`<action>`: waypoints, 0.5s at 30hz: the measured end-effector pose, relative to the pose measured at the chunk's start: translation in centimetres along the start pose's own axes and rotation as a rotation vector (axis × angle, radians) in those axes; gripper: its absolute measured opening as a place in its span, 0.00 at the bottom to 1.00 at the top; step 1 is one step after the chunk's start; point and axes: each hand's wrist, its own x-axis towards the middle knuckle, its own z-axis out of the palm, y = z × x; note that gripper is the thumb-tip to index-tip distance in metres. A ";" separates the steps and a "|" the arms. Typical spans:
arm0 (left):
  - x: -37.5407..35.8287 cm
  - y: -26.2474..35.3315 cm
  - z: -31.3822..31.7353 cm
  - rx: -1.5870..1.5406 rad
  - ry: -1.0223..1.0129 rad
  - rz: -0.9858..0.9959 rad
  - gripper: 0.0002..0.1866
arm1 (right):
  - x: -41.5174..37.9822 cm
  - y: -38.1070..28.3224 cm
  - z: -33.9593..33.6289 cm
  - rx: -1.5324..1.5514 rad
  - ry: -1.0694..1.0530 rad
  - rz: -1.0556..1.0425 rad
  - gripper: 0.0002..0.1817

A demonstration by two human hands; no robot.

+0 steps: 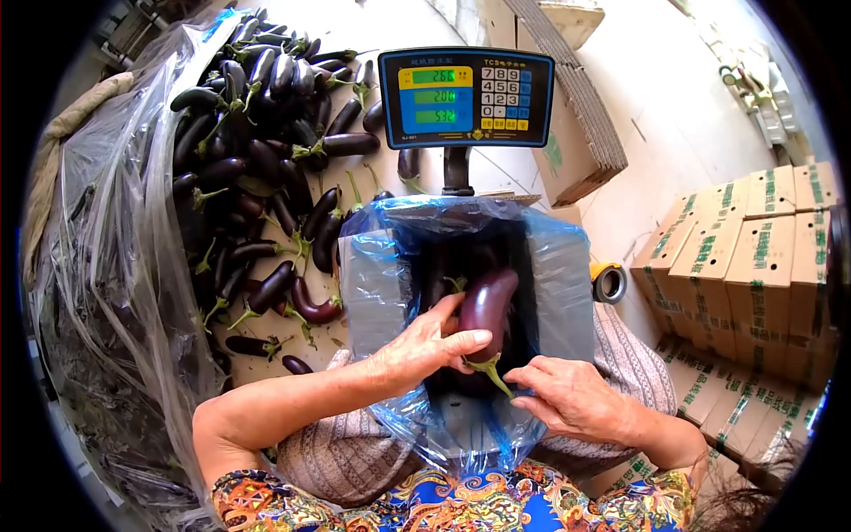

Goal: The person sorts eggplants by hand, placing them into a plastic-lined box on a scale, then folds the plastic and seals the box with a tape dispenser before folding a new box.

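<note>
In the head view, the lined box (557, 288) is the landmark, and the eggplant (487, 306) in hand is over its opening, stem end toward the wearer. The left hand (433, 344) is curled around the eggplant's left flank, thumb laid across it near the cap; the right hand (567, 399) is narrowed to a pinch at the tip of the green stem (493, 372). The fruit looks plump and glossy, so it should feel moderately heavy for one hand, firm with a little give, slick on the skin and easy to bruise or scratch. The best hold is probably a broad palm around the belly, with the stem as a stiffer, less slippery second grip, though it may be prickly. Blue film (381, 222) drapes the box's rim, thin and crinkled. Behind the box stands a lit scale display (465, 97); to its left a heap of eggplants (266, 160) lies on the pale floor (651, 97), bordered by clear plastic sheeting (124, 230). Just right of the box is a tape roll (610, 285), and farther right, stacked cartons (753, 257).
</note>
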 end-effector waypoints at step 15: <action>-7.4 3.5 -6.9 0.279 0.247 0.323 0.48 | 0.2 3.7 0.9 -0.175 0.076 0.082 0.15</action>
